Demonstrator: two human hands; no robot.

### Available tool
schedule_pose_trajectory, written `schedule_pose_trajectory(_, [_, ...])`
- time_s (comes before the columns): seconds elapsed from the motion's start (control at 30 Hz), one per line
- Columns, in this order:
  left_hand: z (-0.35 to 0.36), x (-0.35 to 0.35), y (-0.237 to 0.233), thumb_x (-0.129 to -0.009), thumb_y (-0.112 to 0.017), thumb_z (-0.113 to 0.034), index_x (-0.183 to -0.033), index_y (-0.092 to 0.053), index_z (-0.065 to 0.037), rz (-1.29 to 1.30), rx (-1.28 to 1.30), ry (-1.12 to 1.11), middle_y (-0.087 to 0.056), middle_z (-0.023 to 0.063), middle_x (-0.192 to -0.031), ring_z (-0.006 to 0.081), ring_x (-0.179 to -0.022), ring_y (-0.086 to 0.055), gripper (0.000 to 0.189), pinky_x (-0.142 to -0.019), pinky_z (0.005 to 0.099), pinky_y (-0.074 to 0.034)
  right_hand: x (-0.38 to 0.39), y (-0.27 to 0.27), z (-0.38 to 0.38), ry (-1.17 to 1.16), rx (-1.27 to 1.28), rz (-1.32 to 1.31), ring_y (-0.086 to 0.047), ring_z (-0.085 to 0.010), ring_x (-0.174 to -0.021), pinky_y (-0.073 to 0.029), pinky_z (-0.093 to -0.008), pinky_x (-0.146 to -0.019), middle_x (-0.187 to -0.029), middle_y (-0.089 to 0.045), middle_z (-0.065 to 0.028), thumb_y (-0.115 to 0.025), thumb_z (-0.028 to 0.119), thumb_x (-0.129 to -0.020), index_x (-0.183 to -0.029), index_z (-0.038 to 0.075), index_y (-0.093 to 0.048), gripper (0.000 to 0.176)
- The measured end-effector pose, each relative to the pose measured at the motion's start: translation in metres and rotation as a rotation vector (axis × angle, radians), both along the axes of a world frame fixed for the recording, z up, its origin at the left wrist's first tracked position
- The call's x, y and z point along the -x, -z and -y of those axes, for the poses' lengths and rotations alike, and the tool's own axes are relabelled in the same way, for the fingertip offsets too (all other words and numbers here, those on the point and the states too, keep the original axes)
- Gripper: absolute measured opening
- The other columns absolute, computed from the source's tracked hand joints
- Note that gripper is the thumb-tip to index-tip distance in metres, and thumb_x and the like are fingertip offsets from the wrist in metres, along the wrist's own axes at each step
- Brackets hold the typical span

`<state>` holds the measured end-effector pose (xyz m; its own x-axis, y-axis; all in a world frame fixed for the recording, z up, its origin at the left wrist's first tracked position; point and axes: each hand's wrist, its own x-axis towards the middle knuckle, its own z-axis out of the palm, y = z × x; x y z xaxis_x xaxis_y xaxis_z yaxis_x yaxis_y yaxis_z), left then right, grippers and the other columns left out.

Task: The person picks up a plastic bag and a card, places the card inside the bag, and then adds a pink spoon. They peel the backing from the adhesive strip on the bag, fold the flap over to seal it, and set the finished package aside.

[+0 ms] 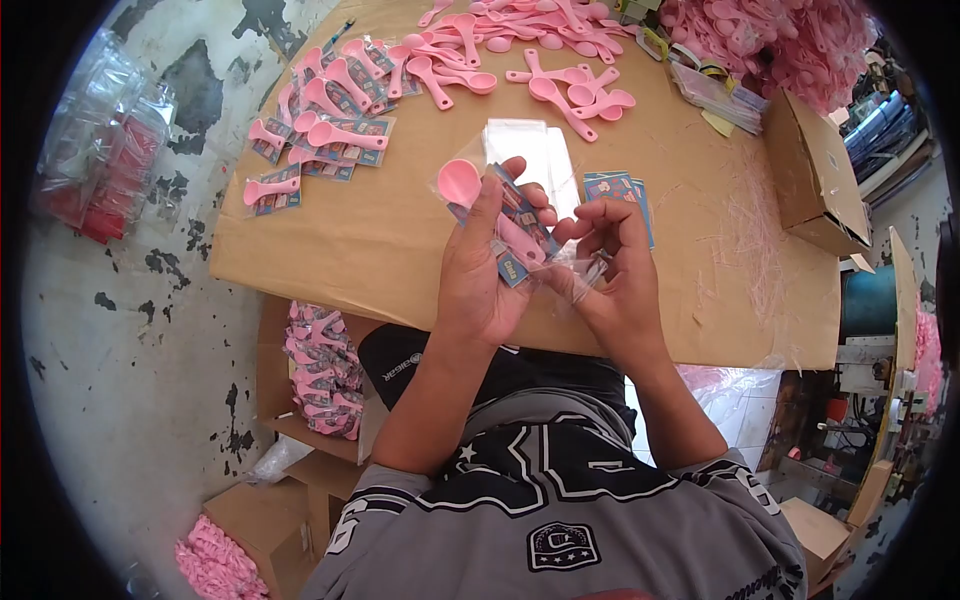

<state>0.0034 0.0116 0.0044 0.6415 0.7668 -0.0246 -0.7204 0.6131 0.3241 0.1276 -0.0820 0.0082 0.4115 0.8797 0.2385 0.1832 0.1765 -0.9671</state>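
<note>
My left hand (474, 275) is closed round a pink spoon (460, 184) and a blue printed card (512, 268), both in a clear plastic bag (572, 286). The spoon's round bowl sticks out past my thumb, and its handle slants down to the right. With curled fingers, my right hand (625, 285) pinches the loose end of the bag. Behind my hands lies a stack of clear plastic bags (517, 137). Blue printed cards (607, 186) lie beyond my right fingertips, partly hidden by them.
Bagged spoons with cards (345, 137) cover the table's left side. Loose pink spoons (535, 25) are heaped at the back, near a large pink pile (770, 40). A cardboard box (815, 180) stands at the right edge. Below left, another box holds bagged spoons (325, 370).
</note>
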Motion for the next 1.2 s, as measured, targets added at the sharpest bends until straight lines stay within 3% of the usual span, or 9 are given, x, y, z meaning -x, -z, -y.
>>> schedule_pose_trajectory(0.27, [-0.004, 0.007, -0.012, -0.112, -0.053, -0.036, -0.138, -0.053, -0.001, 0.076, 0.065, 0.088, -0.062, 0.0085, -0.103, 0.0202, -0.095, -0.069, 0.044, -0.103, 0.0435, -0.058, -0.007, -0.014, -0.001, -0.011, 0.066, 0.154, -0.051, -0.0103, -0.086, -0.046, -0.023, -0.066, -0.113, -0.055, -0.0044, -0.096, 0.017, -0.074, -0.131, 0.006, -0.055, 0.071])
schedule_pose_trajectory(0.37, [-0.008, 0.008, 0.002, -0.113, -0.048, -0.031, -0.143, -0.05, 0.0, 0.155, 0.059, 0.112, -0.065, 0.0126, -0.114, 0.0242, -0.103, -0.071, 0.043, -0.106, 0.0456, -0.056, -0.001, -0.011, -0.001, 0.014, 0.062, 0.254, -0.052, -0.0118, -0.088, -0.046, -0.024, -0.066, -0.119, -0.056, -0.006, -0.095, 0.015, -0.072, -0.135, 0.005, -0.054, 0.076])
schedule_pose_trajectory(0.47, [-0.011, 0.013, 0.0, -0.113, -0.046, -0.029, -0.15, -0.045, 0.001, 0.138, 0.048, 0.144, -0.062, 0.0196, -0.136, 0.0299, -0.123, -0.066, 0.047, -0.113, 0.0477, -0.052, -0.004, -0.013, 0.001, 0.018, -0.081, 0.398, -0.058, -0.0211, -0.1, -0.053, -0.0331, -0.079, -0.133, -0.055, -0.0105, -0.093, 0.011, -0.07, -0.141, 0.007, -0.053, 0.082])
schedule_pose_trajectory(0.57, [-0.016, 0.015, -0.011, -0.114, -0.044, -0.029, -0.154, -0.041, 0.002, 0.045, 0.013, 0.108, -0.05, 0.0247, -0.154, 0.0343, -0.142, -0.053, 0.051, -0.12, 0.0494, -0.045, -0.018, -0.031, 0.003, -0.015, -0.028, 0.769, -0.057, -0.0332, -0.119, -0.051, -0.045, -0.1, -0.145, -0.051, -0.0141, -0.09, 0.005, -0.068, -0.148, 0.01, -0.051, 0.089])
schedule_pose_trajectory(0.6, [-0.017, 0.017, -0.013, -0.114, -0.042, -0.029, -0.154, -0.039, 0.003, 0.006, -0.04, 0.11, -0.046, 0.0245, -0.158, 0.0355, -0.149, -0.045, 0.052, -0.123, 0.049, -0.04, -0.022, -0.032, 0.003, -0.016, 0.002, 0.804, -0.05, -0.0407, -0.136, -0.042, -0.0508, -0.114, -0.154, -0.047, -0.0154, -0.088, 0.003, -0.067, -0.152, 0.018, -0.051, 0.094])
schedule_pose_trajectory(0.9, [-0.002, 0.006, -0.01, -0.113, -0.047, -0.036, -0.158, -0.037, -0.001, -0.033, 0.012, 0.301, -0.054, 0.0191, -0.151, 0.0277, -0.136, -0.058, 0.058, -0.115, 0.0427, -0.048, -0.019, -0.045, -0.011, -0.109, -0.277, 0.948, -0.046, -0.0381, -0.144, -0.045, -0.0473, -0.111, -0.155, -0.054, -0.0128, -0.078, 0.007, -0.08, -0.116, 0.025, -0.08, 0.041])
schedule_pose_trajectory(1.0, [-0.008, 0.018, -0.009, -0.112, -0.048, -0.038, -0.162, -0.034, -0.006, -0.046, 0.018, 0.224, -0.052, 0.0211, -0.154, 0.0285, -0.134, -0.059, 0.061, -0.113, 0.046, -0.049, -0.02, -0.051, -0.004, -0.166, -0.221, 0.329, -0.062, -0.0303, -0.123, -0.051, -0.0392, -0.1, -0.131, -0.068, -0.0159, -0.079, 0.008, -0.082, -0.112, 0.01, -0.078, 0.03])
schedule_pose_trajectory(1.07, [-0.011, 0.023, -0.017, -0.111, -0.049, -0.039, -0.163, -0.033, -0.007, -0.101, -0.106, 0.165, -0.049, 0.0216, -0.156, 0.0288, -0.134, -0.059, 0.063, -0.114, 0.048, -0.047, -0.036, -0.046, -0.006, -0.122, -0.24, 0.406, -0.068, -0.0194, -0.094, -0.052, -0.0307, -0.085, -0.107, -0.073, -0.0111, -0.082, 0.009, -0.086, -0.116, 0.0, -0.074, 0.032])
schedule_pose_trajectory(1.2, [-0.011, 0.026, -0.023, -0.107, -0.062, -0.028, -0.16, -0.04, -0.004, -0.349, -0.497, 0.144, -0.059, 0.0168, -0.147, 0.0194, -0.121, -0.066, 0.062, -0.094, 0.0367, -0.059, -0.024, -0.048, -0.009, -0.127, 0.0, 0.041, -0.064, -0.0096, -0.08, -0.049, -0.0254, -0.073, -0.092, -0.071, -0.0028, -0.082, 0.008, -0.089, -0.132, 0.003, -0.064, 0.047])
